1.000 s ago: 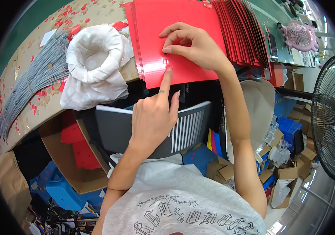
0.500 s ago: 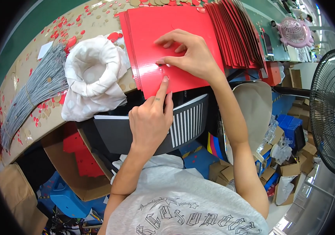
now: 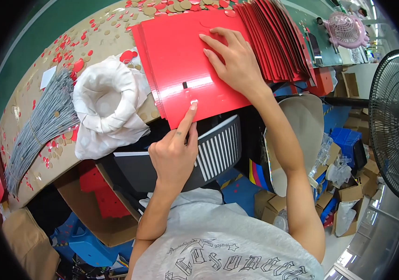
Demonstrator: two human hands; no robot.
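Observation:
A stack of glossy red card sheets (image 3: 181,60) lies at the near edge of a cardboard-covered table (image 3: 36,84). My right hand (image 3: 232,60) rests flat on the top sheet, fingers spread. My left hand (image 3: 176,154) points its index finger up at the sheet's near edge, the fingertip touching a small punched tab beside a small slot (image 3: 185,85). The other fingers of that hand are curled. More red sheets (image 3: 274,37) stand fanned on edge just right of my right hand.
A white cloth bag (image 3: 104,107) sits left of the sheets, and a bundle of grey cords (image 3: 38,126) lies further left. Red and tan punched scraps litter the table. A slatted bin (image 3: 216,149) sits below the edge. A standing fan (image 3: 397,126) is at right.
My right hand slid from the sheet's near edge up toward its far side and flattened. My left index finger stays at the near edge by the slot. The view shifted slightly.

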